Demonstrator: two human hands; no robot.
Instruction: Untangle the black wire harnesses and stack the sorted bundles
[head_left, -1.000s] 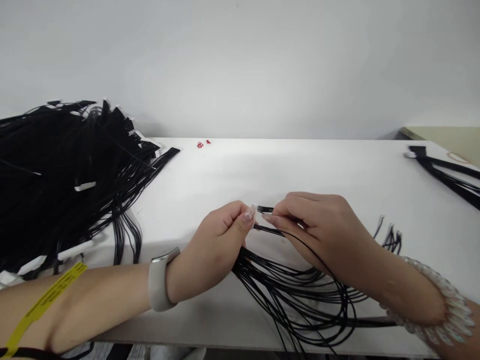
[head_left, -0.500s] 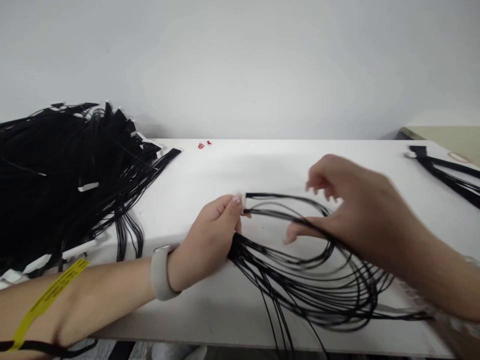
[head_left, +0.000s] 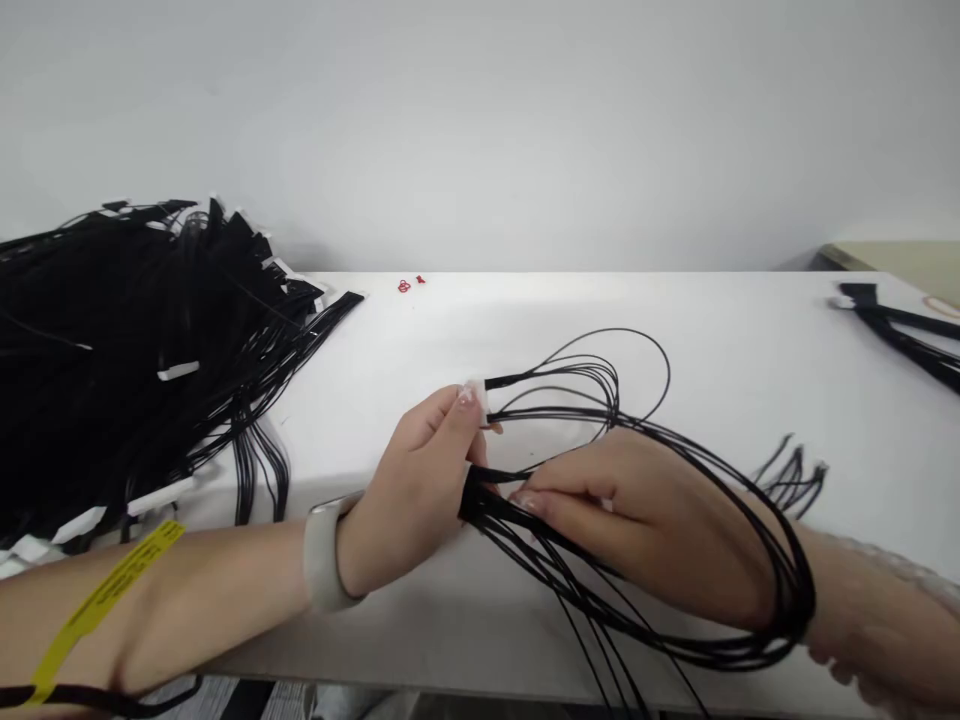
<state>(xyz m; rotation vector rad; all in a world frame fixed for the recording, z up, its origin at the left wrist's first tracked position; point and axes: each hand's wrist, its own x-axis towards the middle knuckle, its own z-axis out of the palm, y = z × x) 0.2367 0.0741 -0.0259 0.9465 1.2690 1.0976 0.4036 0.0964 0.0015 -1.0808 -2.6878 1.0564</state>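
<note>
L hand [head_left: 416, 475] is pinching a white connector [head_left: 478, 402] btwn thumb + fingers, pretty much closed, w/ a bunch of black wires [head_left: 474, 496] coming out just below it. R hand [head_left: 645, 520] is pinching that bunch right next to the L, thumb + fingers nearly together, & wires are looping over its wrist. Connector's hanging over the white table [head_left: 397, 380] approx mid. Big black cable pile [head_left: 112, 360] is lying off left, few red bits [head_left: 404, 287] sitting nr the back edge.

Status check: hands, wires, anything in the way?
Left hand holding white connector. Right hand at black wires, grip unclear. Wire loops across right wrist.
</note>
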